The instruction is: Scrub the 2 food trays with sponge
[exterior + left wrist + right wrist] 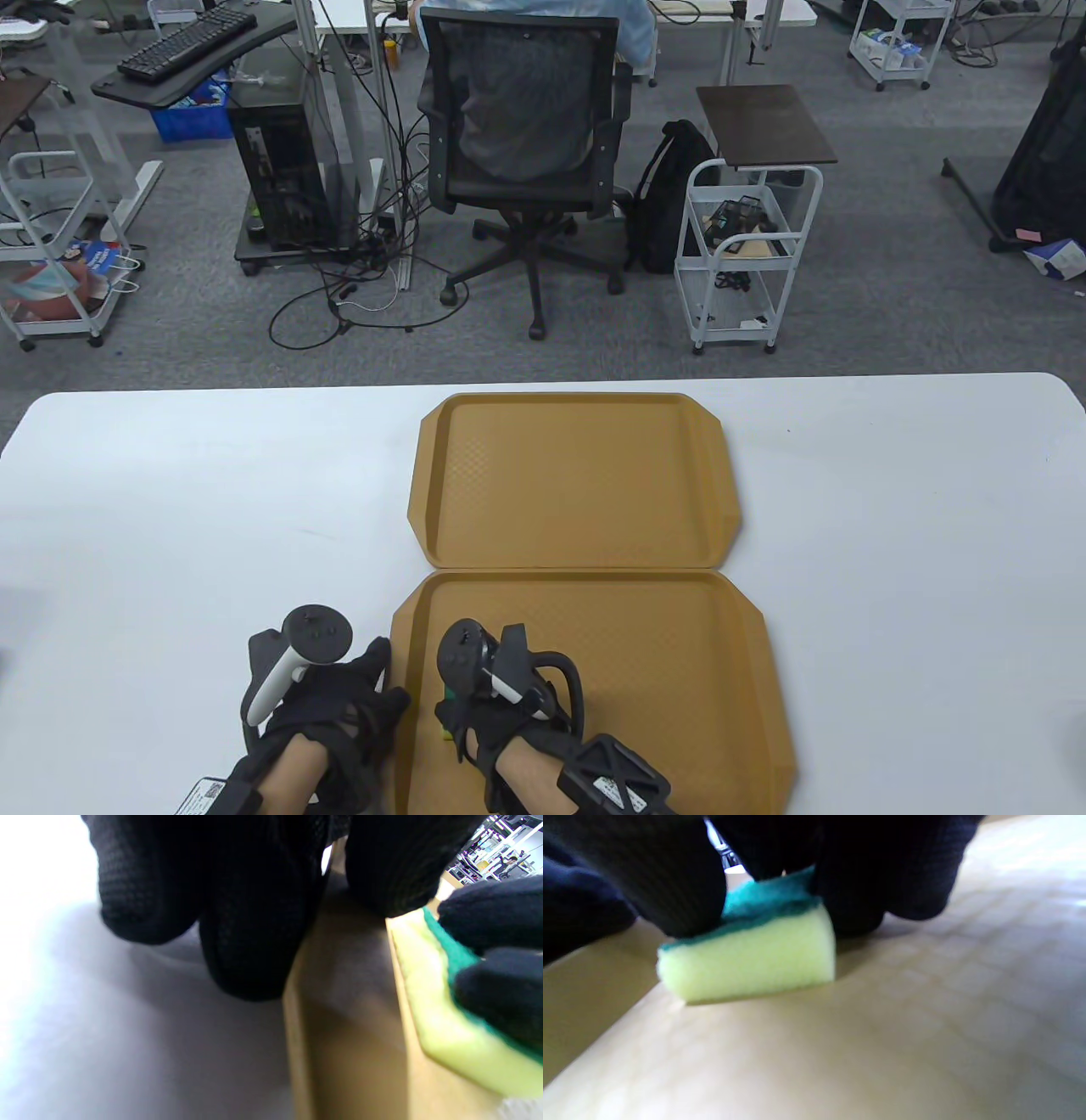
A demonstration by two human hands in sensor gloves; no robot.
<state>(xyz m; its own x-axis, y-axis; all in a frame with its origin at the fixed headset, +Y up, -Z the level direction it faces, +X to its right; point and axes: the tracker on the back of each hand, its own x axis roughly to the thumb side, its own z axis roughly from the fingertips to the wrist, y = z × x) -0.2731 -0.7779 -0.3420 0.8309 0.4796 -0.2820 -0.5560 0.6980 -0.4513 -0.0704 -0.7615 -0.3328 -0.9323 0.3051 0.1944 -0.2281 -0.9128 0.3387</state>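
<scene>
Grey carpet [891, 323] fills the room beyond a white worktop [916, 526]. On it, straight across from the worktop, stands a black mesh office chair [522, 144] with a person seated in it, back turned. To its left sits a black computer tower [284, 174] on a low wheeled base amid loose cables, under a desk carrying a keyboard [187, 38]. To the chair's right a black backpack [666, 199] leans beside a white wire cart [747, 255] with a dark top. Another white cart [51, 246] stands at the far left.

Two tan food trays lie on the worktop, long edges touching: the far tray [573, 480] toward the room, the near tray [679, 679] toward the person. The right hand [488, 688] is over the near tray's left part, its fingers [683, 887] curled onto a yellow sponge with a green scouring top [751, 959], gripping it and holding its yellow face flat on the tray floor. The left hand [339, 696] rests on the worktop just outside the near tray's left rim, holding nothing; its fingertips [250, 938] lie against that rim, fingers relaxed. The left wrist view shows the sponge just inside the rim.
</scene>
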